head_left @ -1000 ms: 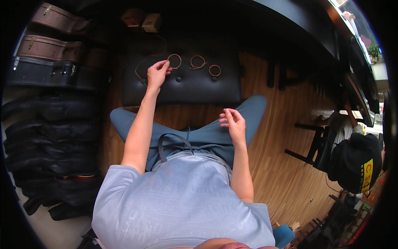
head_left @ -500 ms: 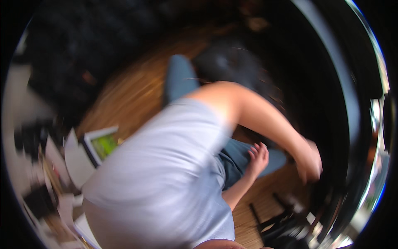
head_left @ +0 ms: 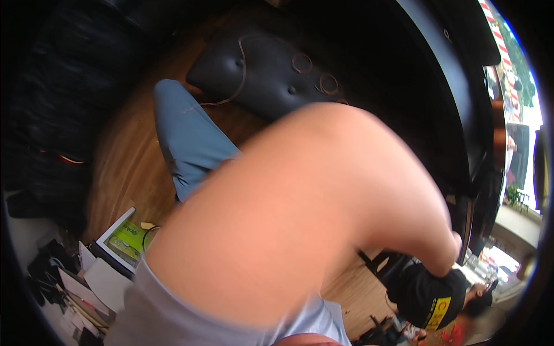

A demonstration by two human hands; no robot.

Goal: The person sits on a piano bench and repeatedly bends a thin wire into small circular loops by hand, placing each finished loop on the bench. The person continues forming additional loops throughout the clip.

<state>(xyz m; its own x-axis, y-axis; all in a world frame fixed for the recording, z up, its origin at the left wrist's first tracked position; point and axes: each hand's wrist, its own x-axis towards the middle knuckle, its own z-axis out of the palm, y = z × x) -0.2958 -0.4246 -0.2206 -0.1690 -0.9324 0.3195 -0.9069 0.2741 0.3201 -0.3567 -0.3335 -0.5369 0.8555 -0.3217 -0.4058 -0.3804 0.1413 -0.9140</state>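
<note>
My bare left arm [head_left: 288, 213] fills the middle of the view, bent at the elbow and reaching across to the right. Little shows of my left hand [head_left: 457, 245], a small part beyond the wrist beside the dark upright edge [head_left: 466, 222] at the right. Its fingers are hidden or blurred, and whether it touches that edge is unclear. My right hand is out of sight. A leg in blue trousers [head_left: 187, 130] is bent on the wooden floor left of the arm. Behind it lies a black buttoned bench [head_left: 259, 72] with thin brown cables [head_left: 242, 72] on top.
A large black curved piece of furniture [head_left: 438, 63] stands along the right. A person in a black top [head_left: 427, 294] is beyond my arm at lower right. At lower left are a green package [head_left: 126, 237] in a white-edged tray and papers [head_left: 107, 282]. Dark quilted material [head_left: 52, 115] is at far left.
The view has shifted, bringing the bench and the person in black into clearer sight. My left arm now looks larger and higher. My right hand, visible before with curled fingers, has gone from view.
</note>
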